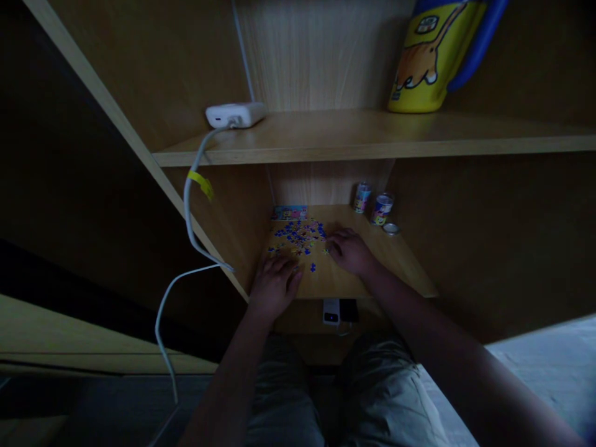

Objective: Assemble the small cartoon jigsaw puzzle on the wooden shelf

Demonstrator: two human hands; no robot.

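Small jigsaw pieces, mostly blue with some pink and yellow, lie in a loose pile on the lower wooden shelf. One blue piece lies apart, between my hands. My left hand rests at the shelf's front left with its fingers curled; what is under the fingertips is hidden. At the right edge of the pile is my right hand, fingers bent and close together, their tips too dim to make out. Behind the pile a colourful picture card lies near the back wall.
Two small printed cans and a round lid are at the back right. Overhead, the upper shelf holds a white charger with a hanging cable and a yellow mug. Below sits a white device.
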